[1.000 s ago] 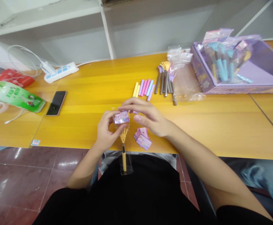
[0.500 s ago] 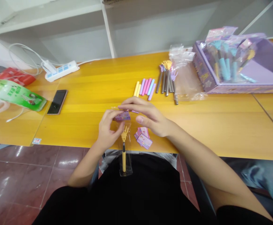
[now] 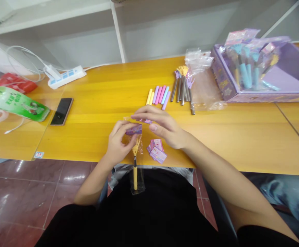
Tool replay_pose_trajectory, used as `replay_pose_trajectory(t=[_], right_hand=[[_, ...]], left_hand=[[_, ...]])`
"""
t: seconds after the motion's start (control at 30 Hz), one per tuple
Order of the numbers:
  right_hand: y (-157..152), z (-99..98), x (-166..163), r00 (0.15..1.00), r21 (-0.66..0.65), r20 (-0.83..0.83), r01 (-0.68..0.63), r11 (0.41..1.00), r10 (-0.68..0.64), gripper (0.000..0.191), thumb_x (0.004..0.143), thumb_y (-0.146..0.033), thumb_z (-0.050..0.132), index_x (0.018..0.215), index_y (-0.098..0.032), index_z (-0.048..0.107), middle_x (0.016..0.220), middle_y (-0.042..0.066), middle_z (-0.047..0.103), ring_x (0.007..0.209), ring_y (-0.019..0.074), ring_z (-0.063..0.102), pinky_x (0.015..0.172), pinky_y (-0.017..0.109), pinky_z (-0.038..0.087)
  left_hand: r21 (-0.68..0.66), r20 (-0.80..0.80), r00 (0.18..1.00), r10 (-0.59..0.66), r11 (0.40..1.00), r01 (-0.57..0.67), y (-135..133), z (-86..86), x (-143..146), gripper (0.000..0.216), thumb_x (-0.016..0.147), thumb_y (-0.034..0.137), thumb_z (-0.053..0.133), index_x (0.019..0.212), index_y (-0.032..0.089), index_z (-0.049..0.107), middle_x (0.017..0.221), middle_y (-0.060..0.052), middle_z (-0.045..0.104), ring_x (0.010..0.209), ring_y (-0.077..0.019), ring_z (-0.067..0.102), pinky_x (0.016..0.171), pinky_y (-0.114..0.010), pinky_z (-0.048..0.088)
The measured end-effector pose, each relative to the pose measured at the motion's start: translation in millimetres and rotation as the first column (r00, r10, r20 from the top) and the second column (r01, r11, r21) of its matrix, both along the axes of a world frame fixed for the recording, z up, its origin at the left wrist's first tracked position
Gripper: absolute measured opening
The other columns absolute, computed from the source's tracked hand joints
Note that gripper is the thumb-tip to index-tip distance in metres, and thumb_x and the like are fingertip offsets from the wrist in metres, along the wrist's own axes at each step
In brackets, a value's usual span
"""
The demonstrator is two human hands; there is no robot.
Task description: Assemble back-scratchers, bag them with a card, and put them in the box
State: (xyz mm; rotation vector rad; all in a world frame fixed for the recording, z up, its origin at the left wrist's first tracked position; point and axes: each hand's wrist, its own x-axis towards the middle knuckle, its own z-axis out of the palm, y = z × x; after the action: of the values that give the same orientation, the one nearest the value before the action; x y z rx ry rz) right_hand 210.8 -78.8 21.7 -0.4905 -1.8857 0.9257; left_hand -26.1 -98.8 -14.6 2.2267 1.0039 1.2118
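My left hand (image 3: 118, 142) pinches the top of a clear plastic bag (image 3: 141, 180), its thumb and fingers around a purple printed card (image 3: 137, 130) there. Inside the bag is a yellow hand-shaped back scratcher (image 3: 135, 176), its lower end hanging past the table edge over my lap. My right hand (image 3: 164, 127) is held just right of the card, fingers stretched and thumb apart; whether its fingertips touch the bag is unclear. Beneath those fingers another small card (image 3: 146, 121) partly shows. A little pile of pink and purple cards (image 3: 158, 152) lies by my right wrist.
Coloured handle grips (image 3: 161, 95) and metal-rod scratchers (image 3: 182, 85) lie ahead. Empty clear bags (image 3: 204, 82) sit beside a purple box (image 3: 267, 96) holding bagged scratchers. On the left are a phone (image 3: 62, 111), a green bottle (image 3: 18, 103) and a power strip (image 3: 68, 77).
The bag and card have shifted slightly downward at my left hand, and the thumb now covers more of the scratcher's head. My right hand has moved very slightly right.
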Motion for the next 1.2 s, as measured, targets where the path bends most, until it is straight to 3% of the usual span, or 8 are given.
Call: replay_pose_trajectory(t=[0.2,0.33,0.6,0.7,0.83,0.97,1.07,1.2], right_hand=[[-1,4.6,2,0.999,-0.006,0.029,0.025,1.0,-0.025,0.04,0.115,-0.05,0.051,0.132,-0.026,0.077,0.125,0.009,0.075,0.122,0.0236,0.067,0.11,0.046,0.05],[-2,4.9,1,1.0,-0.078,0.011,0.001,0.997,0.0,0.039,0.115,-0.05,0.051,0.123,-0.025,0.079,0.11,0.006,0.08,0.108,0.0203,0.071,0.102,0.041,0.054],[1,-6.6,-9,0.974,-0.078,0.112,0.208,0.975,-0.199,0.015,0.105,-0.03,0.067,0.116,-0.021,0.074,0.108,0.006,0.076,0.095,0.0162,0.072,0.087,0.033,0.058],[2,-11.1,-10,0.967,-0.112,0.155,0.219,0.969,-0.201,0.024,0.102,-0.03,0.071,0.125,-0.021,0.071,0.115,0.007,0.072,0.094,0.0164,0.07,0.079,0.031,0.058],[2,-14.5,-12,0.956,-0.232,0.283,0.148,0.961,-0.079,0.032,0.102,-0.037,0.072,0.129,-0.02,0.069,0.109,0.006,0.074,0.087,0.0162,0.069,0.074,0.031,0.055],[3,-16.2,-13,0.94,-0.266,0.338,0.132,0.955,-0.036,0.031,0.101,-0.037,0.071,0.125,-0.018,0.072,0.096,0.003,0.075,0.075,0.0143,0.064,0.07,0.03,0.05],[3,-16.5,-13,0.939,-0.311,0.344,0.134,0.941,-0.02,0.025,0.101,-0.038,0.071,0.113,-0.017,0.075,0.086,0.002,0.074,0.069,0.013,0.06,0.065,0.028,0.045],[3,-14.8,-10,0.935,-0.315,0.351,0.165,0.935,-0.047,0.029,0.1,-0.043,0.073,0.088,-0.017,0.074,0.072,0.0,0.071,0.063,0.0116,0.058,0.063,0.028,0.041]], left_hand=[[-0.181,0.259,0.966,-0.008,0.982,0.057,-1,-14.7,1,0.075,0.102,0.028,0.074,0.165,0.034,0.034,0.128,-0.008,0.068,0.102,-0.0185,0.077,0.087,-0.034,0.067],[-0.227,0.227,0.973,0.026,0.974,0.027,-2,-16.6,-1,0.058,0.102,0.027,0.074,0.153,0.027,0.047,0.126,-0.009,0.071,0.101,-0.0183,0.078,0.088,-0.033,0.067],[-0.093,0.093,0.996,-0.01,0.996,0.018,-2,-3.9,0,0.019,0.098,0.015,0.069,0.115,0.023,0.071,0.109,-0.006,0.071,0.096,-0.0179,0.071,0.082,-0.032,0.062],[-0.085,0.089,0.996,-0.018,0.996,0.026,-3,-2.3,-1,0.02,0.098,0.017,0.071,0.118,0.022,0.072,0.112,-0.007,0.072,0.099,-0.0198,0.071,0.084,-0.034,0.063],[-0.159,0.173,0.985,0.017,0.987,0.011,-2,-10.4,-1,0.016,0.104,0.022,0.069,0.12,0.023,0.071,0.114,-0.007,0.075,0.103,-0.0191,0.077,0.091,-0.035,0.065],[-0.252,0.251,0.967,0.042,0.968,0.023,-2,-16.6,-1,0.046,0.104,0.027,0.073,0.148,0.027,0.057,0.12,-0.006,0.078,0.103,-0.0178,0.081,0.09,-0.031,0.067],[-0.305,0.246,0.969,0.039,0.952,0.039,-3,-16.8,-1,0.053,0.106,0.03,0.072,0.154,0.028,0.05,0.114,-0.005,0.079,0.101,-0.0183,0.082,0.088,-0.031,0.068],[-0.34,0.188,0.98,0.066,0.94,0.002,-4,-17.4,-4,0.046,0.105,0.032,0.073,0.148,0.028,0.057,0.108,-0.003,0.079,0.085,-0.0156,0.08,0.077,-0.028,0.066]])
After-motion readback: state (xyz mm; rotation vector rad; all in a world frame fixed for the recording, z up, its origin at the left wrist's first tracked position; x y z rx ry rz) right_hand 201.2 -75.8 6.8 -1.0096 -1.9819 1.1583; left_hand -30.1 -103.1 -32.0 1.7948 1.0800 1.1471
